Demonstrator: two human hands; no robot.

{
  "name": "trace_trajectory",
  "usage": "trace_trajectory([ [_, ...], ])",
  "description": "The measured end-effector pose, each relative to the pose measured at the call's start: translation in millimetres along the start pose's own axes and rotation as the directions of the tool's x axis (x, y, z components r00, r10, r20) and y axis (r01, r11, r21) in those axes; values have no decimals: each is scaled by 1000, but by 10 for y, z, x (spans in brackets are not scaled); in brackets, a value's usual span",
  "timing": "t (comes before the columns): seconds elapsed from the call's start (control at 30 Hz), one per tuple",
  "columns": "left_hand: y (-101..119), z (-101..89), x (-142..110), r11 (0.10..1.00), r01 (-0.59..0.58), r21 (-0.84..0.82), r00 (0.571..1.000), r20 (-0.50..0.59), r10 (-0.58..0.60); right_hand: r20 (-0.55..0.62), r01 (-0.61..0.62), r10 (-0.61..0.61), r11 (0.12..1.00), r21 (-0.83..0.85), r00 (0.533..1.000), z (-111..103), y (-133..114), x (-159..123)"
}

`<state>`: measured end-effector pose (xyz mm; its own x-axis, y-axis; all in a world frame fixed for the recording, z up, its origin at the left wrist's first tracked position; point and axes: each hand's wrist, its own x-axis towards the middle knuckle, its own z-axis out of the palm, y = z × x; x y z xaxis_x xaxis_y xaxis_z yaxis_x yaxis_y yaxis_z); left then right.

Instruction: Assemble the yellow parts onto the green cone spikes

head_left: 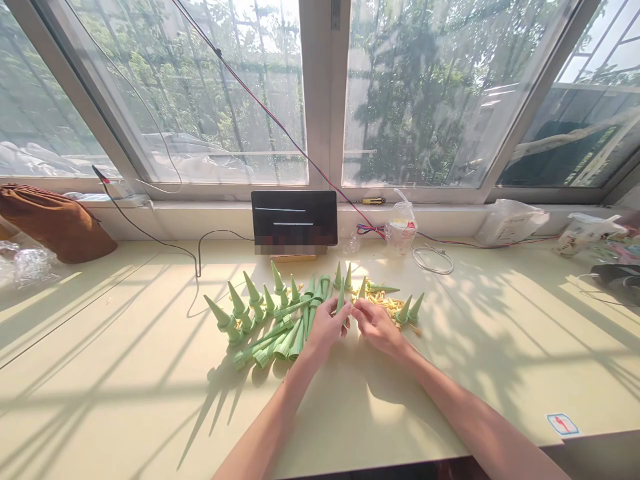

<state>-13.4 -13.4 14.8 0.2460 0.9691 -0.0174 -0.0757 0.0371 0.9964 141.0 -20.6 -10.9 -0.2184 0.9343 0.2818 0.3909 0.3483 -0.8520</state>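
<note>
Several green plastic cone-shaped spikes (260,313) lie and stand in a cluster on the pale yellow table (125,373). A pile of small yellow pieces (383,301) lies to their right. My left hand (327,327) is closed around one green spike (341,301) at the middle of the cluster. My right hand (376,325) is pinched at a small yellow piece right beside that spike. Both hands meet at the centre of the table.
A dark tablet (294,219) leans against the window sill behind the cluster. A brown bag (57,223) sits far left, plastic bags (401,230) and white packets (510,223) along the sill at right. Cables (200,257) run across the table.
</note>
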Motion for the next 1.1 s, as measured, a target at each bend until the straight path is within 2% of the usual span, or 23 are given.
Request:
trace_trajectory([
  [0.33,1,22,-5,1000,1,-27,1000,17,-1,-29,-23,21,996,-89,999,6,7,5],
  [0.67,20,31,-10,999,19,-34,999,29,-18,-48,-29,24,995,-91,999,1,-25,16],
  [0.87,57,20,-22,996,89,-3,995,47,-89,-119,-87,80,995,-51,990,-14,-18,38],
  [1.1,53,21,-5,995,99,26,995,14,-99,-109,-114,126,988,106,986,-12,-31,12],
])
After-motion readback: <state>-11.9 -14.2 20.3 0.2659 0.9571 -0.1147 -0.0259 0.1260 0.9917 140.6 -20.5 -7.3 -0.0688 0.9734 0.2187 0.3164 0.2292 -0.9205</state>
